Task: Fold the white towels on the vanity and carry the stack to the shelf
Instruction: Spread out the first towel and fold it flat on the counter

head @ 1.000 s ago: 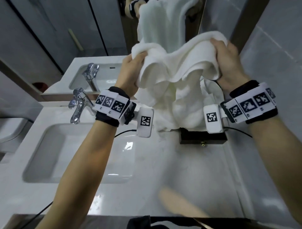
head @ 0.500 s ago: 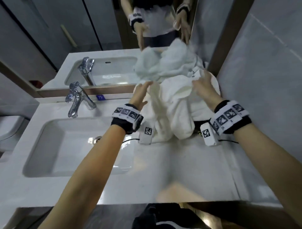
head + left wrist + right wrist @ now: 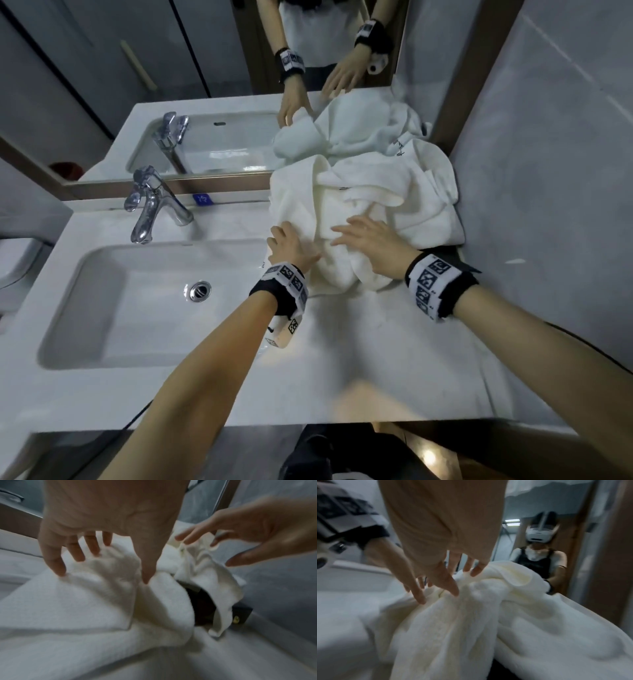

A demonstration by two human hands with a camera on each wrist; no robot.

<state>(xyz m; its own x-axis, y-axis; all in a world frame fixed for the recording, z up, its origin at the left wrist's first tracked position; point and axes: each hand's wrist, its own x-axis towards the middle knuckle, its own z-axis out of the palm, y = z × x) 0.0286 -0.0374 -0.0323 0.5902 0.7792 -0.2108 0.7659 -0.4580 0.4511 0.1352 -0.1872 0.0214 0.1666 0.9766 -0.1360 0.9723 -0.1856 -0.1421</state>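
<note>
A crumpled heap of white towels (image 3: 370, 198) lies at the back right of the white vanity top (image 3: 376, 349), against the mirror. My left hand (image 3: 289, 241) rests on the heap's near left edge with its fingers spread. My right hand (image 3: 363, 236) lies flat on the heap just beside it, fingers straight. In the left wrist view the left fingertips (image 3: 58, 569) touch the towel (image 3: 102, 595), and the right hand (image 3: 240, 534) hovers over a fold. In the right wrist view the right hand (image 3: 450, 582) has its straight fingers on the towel (image 3: 471, 622). Neither hand grips cloth.
A dark box (image 3: 445, 250) with a brass knob (image 3: 236, 619) sits under the towels by the right wall (image 3: 548, 171). The sink basin (image 3: 102, 291) and chrome faucet (image 3: 150, 205) are to the left. The mirror (image 3: 205, 85) stands behind.
A second ago both hands held a towel up in front of the mirror. They let it drop onto the heap and have come down onto its near part with fingers spread.
</note>
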